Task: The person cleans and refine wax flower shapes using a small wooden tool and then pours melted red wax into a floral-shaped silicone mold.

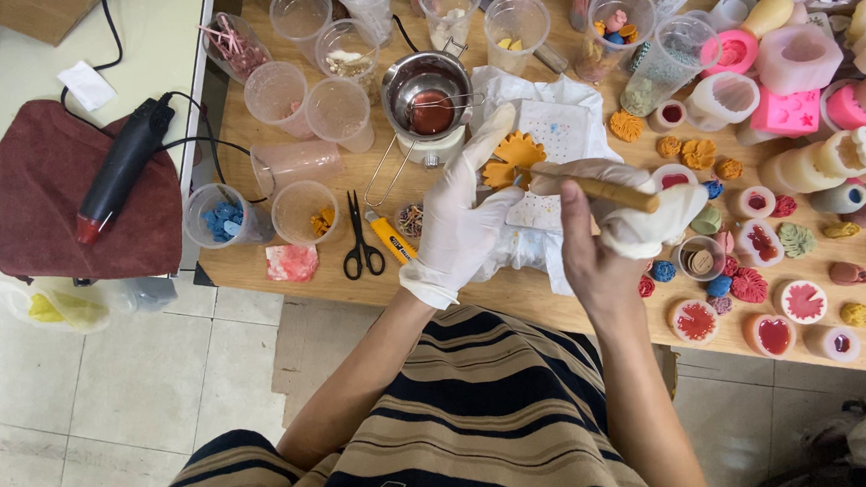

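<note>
Gloved left hand (pixel 461 217) cradles orange flower (pixel 514 158), palm up.

I see no screens or signs. One small white paper slip (pixel 86 84), roughly rectangular, lies on the pale side table at far left, above the dark red cloth (pixel 39 187). No packages discernible.

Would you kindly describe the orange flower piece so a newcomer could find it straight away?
Start at the wooden table, then find the gloved left hand near its middle. The orange flower piece rests on its fingers, larger and flatter than the small orange blossoms lying to the right.
</note>
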